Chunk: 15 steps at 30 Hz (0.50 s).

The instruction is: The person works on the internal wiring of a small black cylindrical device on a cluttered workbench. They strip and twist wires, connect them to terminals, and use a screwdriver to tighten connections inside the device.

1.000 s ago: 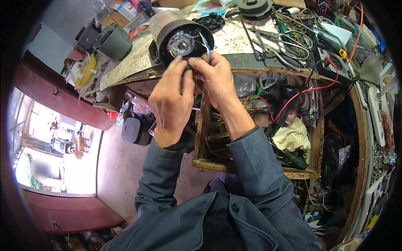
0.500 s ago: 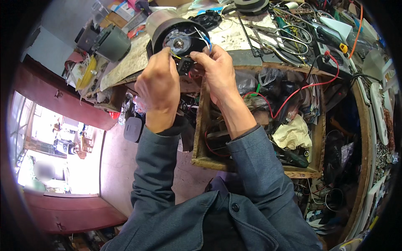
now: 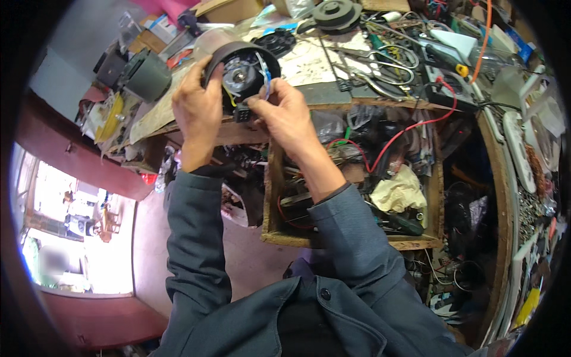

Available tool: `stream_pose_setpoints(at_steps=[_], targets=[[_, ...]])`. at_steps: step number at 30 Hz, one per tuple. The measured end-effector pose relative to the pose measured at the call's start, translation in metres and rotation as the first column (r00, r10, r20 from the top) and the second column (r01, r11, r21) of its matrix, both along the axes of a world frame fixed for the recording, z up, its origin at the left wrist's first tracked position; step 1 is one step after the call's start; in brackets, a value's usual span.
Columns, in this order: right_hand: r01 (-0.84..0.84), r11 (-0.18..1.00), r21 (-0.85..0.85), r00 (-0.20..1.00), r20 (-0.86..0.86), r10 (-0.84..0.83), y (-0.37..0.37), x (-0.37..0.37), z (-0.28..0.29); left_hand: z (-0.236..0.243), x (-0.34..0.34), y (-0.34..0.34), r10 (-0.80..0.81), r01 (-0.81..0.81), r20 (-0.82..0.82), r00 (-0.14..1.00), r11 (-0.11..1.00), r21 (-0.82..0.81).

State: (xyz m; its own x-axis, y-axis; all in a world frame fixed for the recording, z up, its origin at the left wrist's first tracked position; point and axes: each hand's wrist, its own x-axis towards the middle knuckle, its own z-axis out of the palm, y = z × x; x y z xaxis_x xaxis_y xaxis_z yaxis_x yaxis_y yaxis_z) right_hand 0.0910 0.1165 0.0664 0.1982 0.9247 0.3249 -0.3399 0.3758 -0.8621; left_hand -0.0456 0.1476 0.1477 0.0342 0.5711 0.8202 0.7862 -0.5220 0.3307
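Observation:
A round, dark appliance housing lies tipped on the bench with its open end toward me. Inside it sits a motor with a metal shaft end at the centre. My left hand grips the housing's left side, thumb along the rim. A small black connector block hangs below the opening, joined to blue and white wires and a yellow one. My right hand pinches at the block and the wire ends; its fingertips partly hide what they hold.
Pliers and scissors-like tools lie to the right on the bench, near a meter with a red lead. An open wooden drawer full of parts juts out below. A grey-green container stands at the left.
My left hand has gone from the wires to the housing's left side and now grips it. The right hand stays at the connector block. The whole view has shifted somewhat.

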Motion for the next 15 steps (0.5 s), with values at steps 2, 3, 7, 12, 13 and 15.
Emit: stream_pose_setpoints(at_steps=[2, 3, 7, 12, 13, 15], targets=[[-0.029, 0.999, -0.027, 0.999, -0.024, 0.029, -0.008, 0.003, 0.009, -0.001, -0.005, 0.002, -0.032, 0.032, -0.002, 0.999, 0.999, -0.012], [-0.011, 1.000, -0.008, 1.000, -0.012, 0.011, -0.004, 0.003, 0.005, -0.002, -0.005, 0.003, -0.032, 0.032, -0.014, 0.999, 0.999, -0.005], [0.105, 0.994, -0.025, 0.994, 0.022, -0.104, -0.007, 0.007, 0.007, -0.001, -0.005, -0.005, 0.049, -0.047, -0.148, 0.988, 0.999, 0.018], [0.338, 0.935, 0.108, 0.856, 0.377, -0.353, -0.026, 0.032, 0.026, 0.003, -0.016, -0.005, 0.098, -0.106, -0.295, 0.950, 0.994, -0.014], [0.432, 0.894, 0.123, 0.739, 0.519, -0.429, -0.033, 0.044, 0.037, 0.004, -0.018, -0.005, 0.082, -0.089, -0.295, 0.952, 0.996, -0.010], [0.625, 0.695, 0.355, 0.389, 0.630, -0.672, -0.026, 0.077, 0.040, 0.008, -0.019, -0.006, 0.057, -0.060, -0.305, 0.951, 0.998, -0.002]])
